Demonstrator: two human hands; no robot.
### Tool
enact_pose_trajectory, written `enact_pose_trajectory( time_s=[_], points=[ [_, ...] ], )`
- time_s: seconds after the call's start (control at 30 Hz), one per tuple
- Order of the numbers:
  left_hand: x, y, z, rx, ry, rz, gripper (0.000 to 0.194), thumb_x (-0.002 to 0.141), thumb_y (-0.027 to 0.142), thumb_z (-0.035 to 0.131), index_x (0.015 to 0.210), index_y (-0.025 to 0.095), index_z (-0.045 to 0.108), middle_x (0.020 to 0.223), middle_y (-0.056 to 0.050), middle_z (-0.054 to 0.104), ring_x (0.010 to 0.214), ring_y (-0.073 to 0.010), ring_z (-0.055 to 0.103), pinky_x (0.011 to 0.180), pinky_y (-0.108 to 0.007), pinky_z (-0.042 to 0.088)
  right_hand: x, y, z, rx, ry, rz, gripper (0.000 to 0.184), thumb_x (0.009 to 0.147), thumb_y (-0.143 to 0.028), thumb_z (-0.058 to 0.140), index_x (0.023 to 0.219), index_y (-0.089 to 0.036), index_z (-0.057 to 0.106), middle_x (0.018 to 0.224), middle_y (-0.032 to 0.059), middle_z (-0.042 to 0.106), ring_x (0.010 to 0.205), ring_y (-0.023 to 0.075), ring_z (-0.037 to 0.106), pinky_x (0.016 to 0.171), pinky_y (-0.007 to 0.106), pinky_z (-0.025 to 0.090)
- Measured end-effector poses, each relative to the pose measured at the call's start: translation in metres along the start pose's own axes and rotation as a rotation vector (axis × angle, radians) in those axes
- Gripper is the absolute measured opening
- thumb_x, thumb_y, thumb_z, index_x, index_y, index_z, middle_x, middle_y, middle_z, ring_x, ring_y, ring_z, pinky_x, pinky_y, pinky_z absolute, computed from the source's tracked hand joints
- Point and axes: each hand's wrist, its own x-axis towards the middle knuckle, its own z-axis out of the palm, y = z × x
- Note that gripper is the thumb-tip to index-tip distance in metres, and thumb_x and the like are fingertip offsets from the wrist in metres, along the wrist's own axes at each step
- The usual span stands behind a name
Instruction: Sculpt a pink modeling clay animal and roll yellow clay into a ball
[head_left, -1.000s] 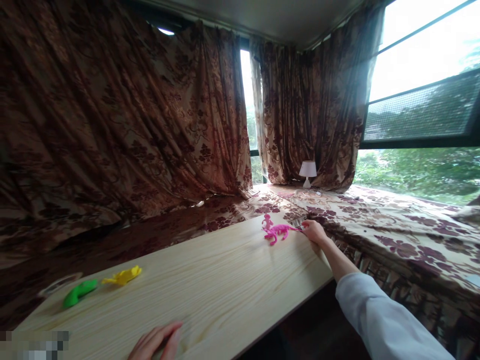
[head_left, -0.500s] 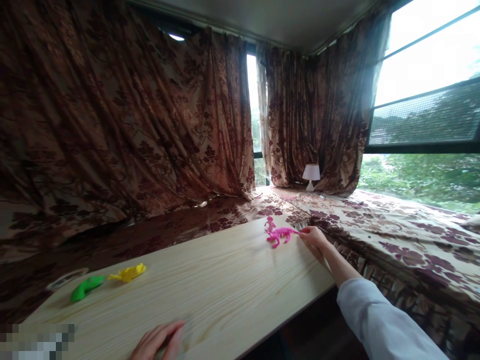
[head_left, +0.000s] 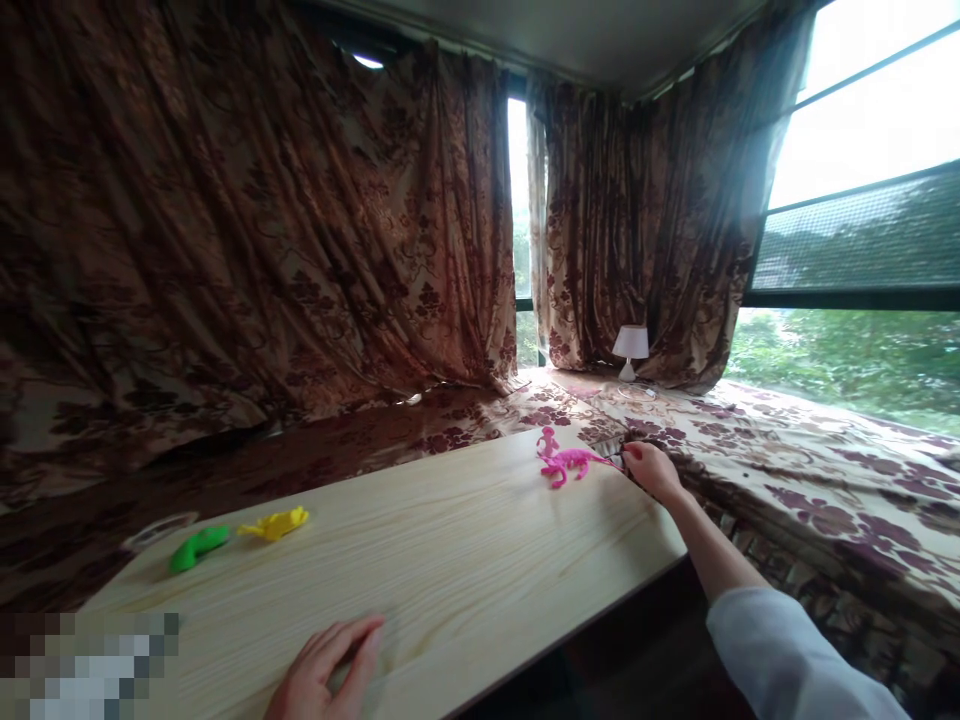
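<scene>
At the table's far right end lies a bright pink lizard-like toy (head_left: 568, 464) with curled legs and a thin tail pointing right. My right hand (head_left: 651, 472) has its fingers closed at the end of that tail. Touching or just behind the toy's head is a smaller pink monkey-like figure (head_left: 547, 440); I cannot tell whether they touch. My left hand (head_left: 326, 670) rests near the table's front edge, fingers stretched and thumb apart, holding nothing. Away to the left are a green curved toy (head_left: 198, 549) and a yellow flat toy (head_left: 276, 524).
The pale wooden table (head_left: 420, 560) stands against a ledge covered in floral cloth (head_left: 817, 500). A small white lamp (head_left: 631, 343) is on the ledge in the corner. Patterned curtains (head_left: 360, 250) hang behind, with a window (head_left: 862, 240) at the right.
My view has shifted slightly, so things sit further right. My right hand has drawn a little away from the pink toy's body, and more of the tail shows. My left hand stays open.
</scene>
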Motion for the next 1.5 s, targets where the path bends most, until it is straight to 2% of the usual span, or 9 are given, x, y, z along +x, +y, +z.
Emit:
enact_pose_trajectory(
  time_s=[0.1, 0.23, 0.3, 0.53, 0.63, 0.77, 1.13, 1.37, 1.5],
  points=[
    [0.0, 0.005, -0.002, -0.018, 0.007, -0.008, 0.031, 0.079, 0.047, 0.052, 0.088, 0.024, 0.07, 0.092, -0.004, 0.071, 0.09, -0.021, 0.065, 0.083, -0.03, 0.053, -0.038, -0.005, -0.004, 0.068, 0.067, -0.077, 0.024, 0.09, -0.03, 0.051, 0.109, -0.017, 0.057, 0.113, 0.0067, 0.058, 0.095, 0.0183, 0.058, 0.083, 0.039, 0.048],
    [-0.002, 0.012, -0.005, -0.042, 0.015, 0.003, 0.03, 0.08, 0.045, 0.052, 0.087, 0.023, 0.07, 0.092, -0.004, 0.071, 0.09, -0.0211, 0.065, 0.083, -0.03, 0.052, -0.082, -0.023, 0.007, 0.164, 0.082, -0.19, 0.02, 0.088, -0.021, 0.046, 0.101, -0.021, 0.062, 0.106, 0.0047, 0.063, 0.091, 0.0154, 0.061, 0.082, 0.028, 0.048],
    [-0.003, 0.013, -0.006, -0.051, 0.023, 0.011, 0.029, 0.081, 0.044, 0.052, 0.087, 0.023, 0.07, 0.092, -0.005, 0.071, 0.09, -0.021, 0.065, 0.083, -0.03, 0.052, -0.088, -0.035, 0.011, 0.192, 0.09, -0.227, 0.023, 0.084, -0.018, 0.046, 0.096, -0.022, 0.065, 0.104, 0.0035, 0.065, 0.092, 0.0158, 0.061, 0.082, 0.025, 0.047],
    [-0.005, 0.008, -0.007, -0.101, 0.021, 0.008, 0.03, 0.081, 0.045, 0.052, 0.089, 0.022, 0.07, 0.093, -0.005, 0.071, 0.09, -0.0206, 0.066, 0.082, -0.028, 0.053, -0.083, -0.076, 0.017, 0.227, 0.082, -0.309, 0.024, 0.079, -0.016, 0.047, 0.091, -0.023, 0.068, 0.101, 0.0029, 0.067, 0.094, 0.0189, 0.061, 0.085, 0.028, 0.044],
    [-0.004, 0.007, -0.007, -0.108, 0.016, -0.016, 0.031, 0.08, 0.046, 0.052, 0.089, 0.023, 0.069, 0.093, -0.004, 0.072, 0.09, -0.021, 0.066, 0.083, -0.029, 0.053, -0.098, -0.08, 0.029, 0.225, 0.03, -0.301, 0.019, 0.082, -0.016, 0.05, 0.09, -0.021, 0.067, 0.095, 0.0034, 0.068, 0.088, 0.0167, 0.062, 0.082, 0.028, 0.047],
    [-0.005, 0.012, -0.009, -0.117, 0.001, -0.013, 0.03, 0.08, 0.045, 0.052, 0.088, 0.022, 0.069, 0.093, -0.004, 0.072, 0.091, -0.0212, 0.066, 0.084, -0.03, 0.053, -0.112, -0.075, 0.039, 0.213, -0.019, -0.241, 0.015, 0.089, -0.026, 0.052, 0.094, -0.016, 0.062, 0.097, 0.0041, 0.065, 0.086, 0.0153, 0.061, 0.08, 0.035, 0.049],
    [-0.005, 0.025, -0.016, -0.151, -0.001, -0.055, 0.032, 0.081, 0.045, 0.05, 0.089, 0.021, 0.07, 0.094, -0.004, 0.072, 0.092, -0.0218, 0.066, 0.084, -0.031, 0.052, -0.113, -0.077, 0.036, 0.1, -0.014, -0.245, 0.021, 0.09, -0.031, 0.05, 0.103, -0.016, 0.059, 0.104, 0.0053, 0.062, 0.088, 0.0159, 0.06, 0.079, 0.036, 0.049],
    [-0.006, 0.024, -0.016, -0.146, 0.004, -0.037, 0.03, 0.081, 0.043, 0.05, 0.089, 0.021, 0.07, 0.093, -0.005, 0.072, 0.09, -0.0212, 0.066, 0.083, -0.031, 0.053, -0.074, -0.111, 0.041, -0.076, 0.051, -0.298, 0.034, 0.086, -0.038, 0.054, 0.114, -0.019, 0.055, 0.111, 0.0093, 0.057, 0.097, 0.0203, 0.056, 0.08, 0.033, 0.045],
    [-0.007, 0.025, -0.017, -0.142, 0.014, -0.049, 0.029, 0.08, 0.042, 0.052, 0.088, 0.022, 0.07, 0.092, -0.004, 0.072, 0.089, -0.0206, 0.067, 0.082, -0.029, 0.053, -0.054, -0.131, 0.048, -0.201, 0.028, -0.312, 0.032, 0.087, -0.039, 0.053, 0.111, -0.018, 0.055, 0.114, 0.0084, 0.056, 0.102, 0.0219, 0.054, 0.086, 0.041, 0.043]
  ],
)
